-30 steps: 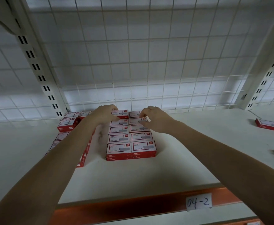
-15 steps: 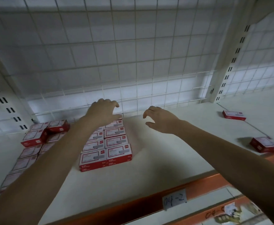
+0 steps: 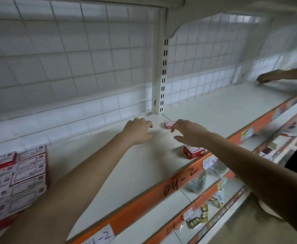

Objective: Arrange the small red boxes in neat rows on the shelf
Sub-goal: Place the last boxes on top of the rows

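Rows of small red boxes with white labels (image 3: 19,180) lie packed together at the far left of the white shelf (image 3: 130,166). A loose red box (image 3: 169,124) lies near the back by the upright post, just past my right hand's fingertips. Another loose red box (image 3: 193,151) sits at the shelf's front edge, partly under my right forearm. My left hand (image 3: 138,130) hovers over bare shelf, fingers apart, holding nothing. My right hand (image 3: 188,132) is spread open beside it, also holding nothing.
A wire grid back panel (image 3: 73,67) and a slotted white upright (image 3: 163,76) close the rear. The orange front rail (image 3: 144,199) carries handwritten "04-2" labels. Lower shelves at right hold packaged items (image 3: 197,182). Another person's hand (image 3: 270,77) rests on the shelf far right.
The view has swung right. Both hands left the stacked boxes and moved right across the shelf towards the loose boxes; the stack now lies at the far left.
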Demonstrator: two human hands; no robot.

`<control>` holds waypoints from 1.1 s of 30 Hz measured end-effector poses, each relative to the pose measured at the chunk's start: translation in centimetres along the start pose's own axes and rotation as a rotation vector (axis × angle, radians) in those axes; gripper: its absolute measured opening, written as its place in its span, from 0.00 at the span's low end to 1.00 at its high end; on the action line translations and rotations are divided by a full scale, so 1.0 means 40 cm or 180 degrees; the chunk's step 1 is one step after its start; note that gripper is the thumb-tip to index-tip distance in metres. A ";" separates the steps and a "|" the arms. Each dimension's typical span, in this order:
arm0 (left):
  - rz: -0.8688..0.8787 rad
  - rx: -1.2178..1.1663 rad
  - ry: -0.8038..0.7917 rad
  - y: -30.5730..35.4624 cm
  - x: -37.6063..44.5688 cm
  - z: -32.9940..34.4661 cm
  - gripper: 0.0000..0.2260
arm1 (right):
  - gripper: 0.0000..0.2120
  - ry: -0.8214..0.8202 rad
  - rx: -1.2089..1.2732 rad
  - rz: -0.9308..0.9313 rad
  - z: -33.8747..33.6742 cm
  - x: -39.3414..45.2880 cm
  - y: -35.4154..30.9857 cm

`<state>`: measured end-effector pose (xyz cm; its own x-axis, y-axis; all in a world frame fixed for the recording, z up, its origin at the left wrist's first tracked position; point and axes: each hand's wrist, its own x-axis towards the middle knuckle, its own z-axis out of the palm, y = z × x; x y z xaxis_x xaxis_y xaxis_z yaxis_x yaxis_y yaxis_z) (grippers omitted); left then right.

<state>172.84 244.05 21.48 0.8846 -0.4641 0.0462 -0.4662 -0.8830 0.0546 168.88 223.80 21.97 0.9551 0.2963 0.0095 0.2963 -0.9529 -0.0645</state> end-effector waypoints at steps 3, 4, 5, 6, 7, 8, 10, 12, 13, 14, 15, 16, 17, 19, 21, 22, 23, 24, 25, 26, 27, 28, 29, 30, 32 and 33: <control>-0.0020 -0.0081 -0.0011 0.078 0.074 0.025 0.21 | 0.15 -0.0034 0.0073 0.0031 -0.009 -0.041 0.085; -0.0054 -0.0125 -0.0002 0.098 0.097 0.033 0.21 | 0.15 -0.0044 0.0107 0.0029 -0.009 -0.052 0.107; -0.0099 -0.0178 0.0013 0.115 0.118 0.041 0.21 | 0.15 -0.0055 0.0151 0.0019 -0.008 -0.061 0.125; -0.0146 -0.0238 0.0032 0.127 0.137 0.049 0.22 | 0.15 -0.0061 0.0211 -0.0016 -0.007 -0.070 0.140; -0.0200 -0.0299 0.0043 0.137 0.153 0.058 0.23 | 0.14 -0.0068 0.0282 -0.0072 -0.005 -0.078 0.153; -0.0262 -0.0364 0.0039 0.145 0.167 0.067 0.23 | 0.14 -0.0082 0.0352 -0.0144 -0.003 -0.086 0.163; -0.0387 -0.0524 0.0017 0.156 0.188 0.084 0.24 | 0.14 -0.0125 0.0492 -0.0310 0.002 -0.100 0.178; -0.0481 -0.0671 0.0010 0.165 0.205 0.096 0.24 | 0.14 -0.0142 0.0649 -0.0455 0.005 -0.113 0.187; -0.0527 -0.0712 0.0023 0.168 0.212 0.101 0.24 | 0.14 -0.0165 0.0725 -0.0511 0.008 -0.119 0.191; -0.0578 -0.0743 0.0057 0.169 0.218 0.103 0.24 | 0.15 -0.0209 0.0800 -0.0568 0.009 -0.124 0.193; -0.0639 -0.0772 0.0096 0.169 0.223 0.106 0.24 | 0.17 -0.0271 0.0873 -0.0618 0.011 -0.129 0.197; -0.0707 -0.0797 0.0122 0.168 0.227 0.108 0.23 | 0.18 -0.0331 0.0943 -0.0669 0.012 -0.133 0.202; -0.0771 -0.0826 0.0127 0.167 0.229 0.110 0.23 | 0.20 -0.0384 0.1002 -0.0709 0.016 -0.135 0.208; -0.0853 -0.0941 0.0149 0.165 0.230 0.117 0.21 | 0.21 -0.0393 0.1102 -0.0791 0.021 -0.134 0.221; -0.0936 -0.1088 0.0209 0.168 0.224 0.122 0.19 | 0.22 -0.0350 0.1105 -0.0850 0.030 -0.125 0.230; -0.0970 -0.1159 0.0254 0.169 0.219 0.125 0.19 | 0.22 -0.0339 0.1085 -0.0869 0.035 -0.121 0.233; -0.1006 -0.1229 0.0305 0.170 0.213 0.127 0.19 | 0.21 -0.0333 0.1093 -0.0868 0.040 -0.116 0.235; -0.1035 -0.1314 0.0380 0.171 0.206 0.129 0.19 | 0.21 -0.0316 0.1132 -0.0869 0.045 -0.113 0.237; -0.1082 -0.1434 0.0458 0.173 0.197 0.130 0.18 | 0.20 -0.0289 0.1187 -0.0865 0.049 -0.110 0.238; -0.1140 -0.1593 0.0541 0.175 0.187 0.130 0.18 | 0.20 -0.0250 0.1255 -0.0870 0.052 -0.109 0.240; -0.1210 -0.1757 0.0613 0.177 0.177 0.128 0.17 | 0.20 -0.0210 0.1337 -0.0860 0.055 -0.107 0.242; -0.1264 -0.1901 0.0688 0.180 0.168 0.126 0.17 | 0.20 -0.0152 0.1435 -0.0848 0.057 -0.107 0.244; -0.1313 -0.2016 0.0765 0.184 0.158 0.118 0.17 | 0.20 -0.0078 0.1540 -0.0823 0.061 -0.107 0.248; -0.1338 -0.2129 0.0857 0.190 0.147 0.109 0.17 | 0.20 0.0017 0.1661 -0.0807 0.063 -0.107 0.251; -0.1329 -0.2432 0.1068 0.204 0.122 0.084 0.18 | 0.20 0.0215 0.1972 -0.0781 0.068 -0.105 0.258; -0.1300 -0.2585 0.1166 0.211 0.107 0.071 0.18 | 0.20 0.0298 0.2141 -0.0768 0.068 -0.104 0.261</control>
<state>172.74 234.43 19.32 0.9846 0.0381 0.1704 -0.1154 -0.5907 0.7986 167.98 212.81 18.54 0.8696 0.4581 0.1845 0.4575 -0.6066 -0.6502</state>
